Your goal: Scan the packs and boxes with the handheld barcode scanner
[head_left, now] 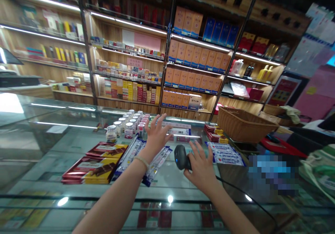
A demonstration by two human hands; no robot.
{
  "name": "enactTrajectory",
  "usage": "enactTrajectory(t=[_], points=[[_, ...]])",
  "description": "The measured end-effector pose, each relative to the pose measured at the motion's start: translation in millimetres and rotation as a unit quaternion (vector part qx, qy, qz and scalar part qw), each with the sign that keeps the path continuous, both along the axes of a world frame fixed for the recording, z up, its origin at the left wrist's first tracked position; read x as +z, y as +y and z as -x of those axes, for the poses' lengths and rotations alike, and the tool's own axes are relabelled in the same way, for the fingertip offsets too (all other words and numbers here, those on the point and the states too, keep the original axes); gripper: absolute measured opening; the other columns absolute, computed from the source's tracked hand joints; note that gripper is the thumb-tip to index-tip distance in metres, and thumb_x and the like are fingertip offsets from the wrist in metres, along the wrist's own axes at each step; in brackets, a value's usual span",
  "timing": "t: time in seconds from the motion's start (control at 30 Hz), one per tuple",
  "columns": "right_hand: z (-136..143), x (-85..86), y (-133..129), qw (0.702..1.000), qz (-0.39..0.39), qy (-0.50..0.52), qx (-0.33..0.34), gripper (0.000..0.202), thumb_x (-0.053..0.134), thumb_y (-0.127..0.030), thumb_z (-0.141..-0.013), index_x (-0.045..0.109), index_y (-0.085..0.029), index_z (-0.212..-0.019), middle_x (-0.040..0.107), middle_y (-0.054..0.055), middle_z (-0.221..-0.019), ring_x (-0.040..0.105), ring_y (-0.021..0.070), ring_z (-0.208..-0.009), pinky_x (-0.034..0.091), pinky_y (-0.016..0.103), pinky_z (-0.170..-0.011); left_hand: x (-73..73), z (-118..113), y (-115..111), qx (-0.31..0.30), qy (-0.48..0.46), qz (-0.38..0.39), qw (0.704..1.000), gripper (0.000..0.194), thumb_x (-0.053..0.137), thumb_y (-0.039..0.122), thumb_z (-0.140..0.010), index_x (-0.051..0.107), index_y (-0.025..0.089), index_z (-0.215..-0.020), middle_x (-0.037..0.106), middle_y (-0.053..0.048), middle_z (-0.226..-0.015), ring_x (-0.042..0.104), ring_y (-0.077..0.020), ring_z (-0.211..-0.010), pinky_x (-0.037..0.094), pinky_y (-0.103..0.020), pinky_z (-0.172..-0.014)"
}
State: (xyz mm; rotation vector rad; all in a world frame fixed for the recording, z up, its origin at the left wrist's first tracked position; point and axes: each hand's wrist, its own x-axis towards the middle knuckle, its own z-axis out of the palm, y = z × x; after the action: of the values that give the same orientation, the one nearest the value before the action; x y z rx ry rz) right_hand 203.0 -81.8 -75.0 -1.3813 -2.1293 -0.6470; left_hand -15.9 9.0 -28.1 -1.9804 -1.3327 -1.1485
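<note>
My left hand [157,132] is over the glass counter with its fingers spread and nothing in it, above blue-and-white packets [158,162] and beside small lidded jars [129,130]. My right hand [201,164] lies at a black corded scanner [180,157]; its thumb and fingers are at the scanner's handle, with several fingers stretched forward. Left of the packets are stacks of red-and-yellow chocolate packs [91,166]. More blue-and-white packets [226,153] lie to the right of my right hand, below a red-and-yellow stack [216,133].
A wicker basket [243,124] stands at the back right. The scanner's black cable [243,192] runs to the lower right. A green bag [320,171] is at the right edge. Shelves [193,66] of boxes line the wall behind the glass counter [60,146].
</note>
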Motion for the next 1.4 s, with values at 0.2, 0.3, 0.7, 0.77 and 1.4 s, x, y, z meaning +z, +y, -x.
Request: enactTrajectory(t=[0.2, 0.3, 0.7, 0.77, 1.4], points=[[-8, 4.8, -1, 0.997, -0.052, 0.057, 0.014, 0.024, 0.067, -0.031, -0.077, 0.066, -0.021, -0.099, 0.056, 0.013, -0.151, 0.048, 0.0360, -0.138, 0.025, 0.061, -0.119, 0.8, 1, -1, 0.017, -0.002, 0.006, 1.000, 0.028, 0.084, 0.035, -0.074, 0.074, 0.034, -0.100, 0.045, -0.006, -0.161, 0.038, -0.0373, -0.146, 0.016, -0.065, -0.120], [-12, 7.6, -4, 0.992, -0.070, 0.103, 0.004, 0.029, 0.062, -0.029, -0.078, 0.065, -0.019, -0.105, 0.059, 0.016, -0.148, 0.061, 0.0329, -0.123, 0.048, 0.047, -0.101, -0.1, 1, 0, 0.019, 0.000, 0.004, 1.000, 0.029, 0.084, 0.035, -0.074, 0.074, 0.034, -0.101, 0.046, -0.006, -0.161, 0.038, -0.0376, -0.146, 0.016, -0.066, -0.119], [-12, 10.2, -9, 0.991, 0.008, 0.134, -0.019, 0.032, 0.062, -0.032, -0.080, 0.063, -0.020, -0.109, 0.077, 0.006, -0.089, 0.073, 0.0224, -0.075, 0.043, 0.026, -0.060, -0.4, 3, 3, 0.029, -0.006, -0.002, 1.000, 0.027, 0.082, 0.038, -0.077, 0.075, 0.033, -0.102, 0.046, -0.007, -0.161, 0.037, -0.0383, -0.146, 0.015, -0.064, -0.120], [-10, 11.3, -9, 0.992, 0.020, 0.126, -0.024, 0.031, 0.065, -0.032, -0.079, 0.063, -0.021, -0.108, 0.077, 0.005, -0.084, 0.073, 0.0225, -0.074, 0.040, 0.026, -0.059, -1.0, 4, 4, 0.029, -0.006, -0.003, 1.000, 0.027, 0.082, 0.038, -0.077, 0.075, 0.033, -0.102, 0.046, -0.007, -0.160, 0.037, -0.0388, -0.146, 0.015, -0.064, -0.120], [-17, 6.6, -4, 0.995, 0.033, 0.091, -0.027, 0.038, 0.067, -0.036, -0.083, 0.064, -0.021, -0.118, 0.079, 0.005, -0.087, 0.074, 0.0210, -0.070, 0.040, 0.026, -0.056, 1.3, 2, 0, 0.029, -0.002, 0.004, 1.000, 0.027, 0.084, 0.039, -0.076, 0.075, 0.033, -0.101, 0.047, -0.008, -0.159, 0.037, -0.0389, -0.146, 0.018, -0.064, -0.118]])
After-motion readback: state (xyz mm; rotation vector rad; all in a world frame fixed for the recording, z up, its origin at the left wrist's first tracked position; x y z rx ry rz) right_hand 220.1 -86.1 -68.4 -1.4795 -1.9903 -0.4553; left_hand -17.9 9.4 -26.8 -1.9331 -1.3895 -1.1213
